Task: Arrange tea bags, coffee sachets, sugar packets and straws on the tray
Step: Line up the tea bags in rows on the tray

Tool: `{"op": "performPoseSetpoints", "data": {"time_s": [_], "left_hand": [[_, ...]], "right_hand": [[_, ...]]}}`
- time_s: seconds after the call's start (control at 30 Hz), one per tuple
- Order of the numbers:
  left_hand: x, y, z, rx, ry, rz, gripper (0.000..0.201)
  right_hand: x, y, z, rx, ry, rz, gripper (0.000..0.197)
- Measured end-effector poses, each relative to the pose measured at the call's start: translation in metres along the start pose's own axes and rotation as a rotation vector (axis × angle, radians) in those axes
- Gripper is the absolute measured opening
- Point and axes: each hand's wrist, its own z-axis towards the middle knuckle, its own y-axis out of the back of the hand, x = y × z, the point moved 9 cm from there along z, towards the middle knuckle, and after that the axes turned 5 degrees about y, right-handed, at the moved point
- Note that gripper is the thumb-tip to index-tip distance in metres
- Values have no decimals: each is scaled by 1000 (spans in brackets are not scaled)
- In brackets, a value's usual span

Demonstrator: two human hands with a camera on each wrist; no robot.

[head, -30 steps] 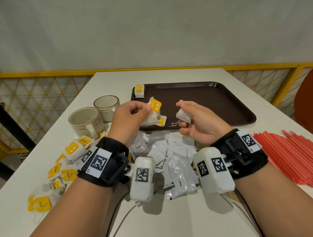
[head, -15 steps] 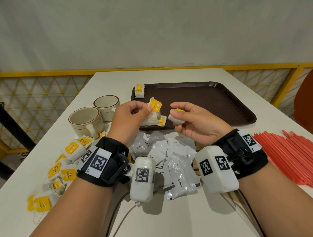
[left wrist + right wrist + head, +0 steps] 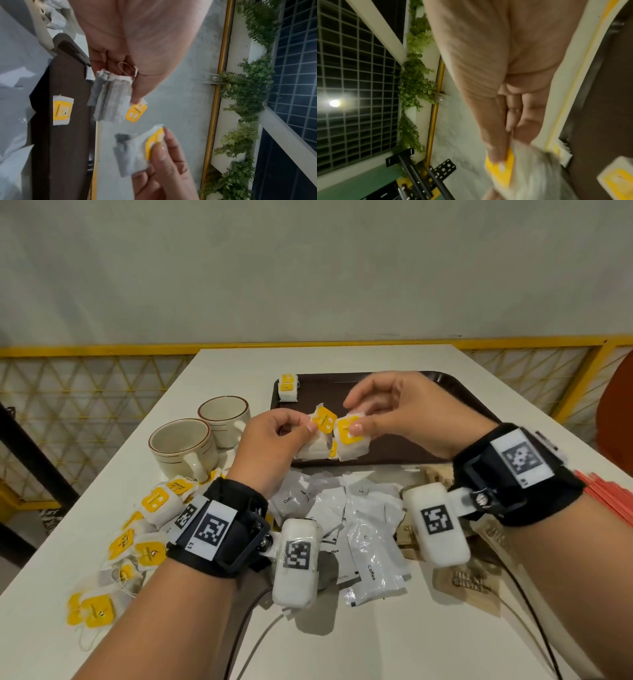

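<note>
My left hand [image 3: 274, 440] grips a small stack of tea bags [image 3: 317, 440] with yellow tags, held above the near edge of the brown tray [image 3: 455, 392]. My right hand [image 3: 394, 412] pinches one tea bag [image 3: 352, 436] by its yellow tag, right beside that stack. In the left wrist view the stack [image 3: 111, 100] hangs from my left fingers, with the single tea bag [image 3: 137, 148] just below it. One tea bag [image 3: 287, 386] lies in the tray's far left corner. The right wrist view shows the pinched tea bag [image 3: 522, 175] blurred.
Loose tea bags [image 3: 150, 529] lie on the white table at the left, near two cream cups [image 3: 185, 446]. White coffee sachets [image 3: 370, 556] and brown sugar packets [image 3: 472, 577] lie under my wrists. Red straws [image 3: 613, 501] are piled at the right edge.
My right hand has risen and moved left over the tray, turning its tea bag so the yellow tag faces me, and brought it against the stack in my left hand.
</note>
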Motion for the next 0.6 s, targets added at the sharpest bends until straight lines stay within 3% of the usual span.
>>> {"op": "performPoseSetpoints", "data": {"time_s": [0.07, 0.2, 0.37, 0.53, 0.6], "left_hand": [[-2, -2, -2, 33, -2, 23, 10], [-11, -11, -8, 137, -47, 113, 6], [-18, -12, -13, 149, -64, 42, 4], [-13, -7, -8, 109, -53, 8, 30], [-12, -4, -6, 82, -56, -1, 30]], "right_hand": [[12, -3, 1, 101, 20, -62, 34], [20, -6, 5, 153, 30, -392, 44], [16, -11, 10, 124, 38, -419, 27], [19, 8, 8, 30, 65, -496, 9], [20, 14, 5, 34, 31, -440, 9]]}}
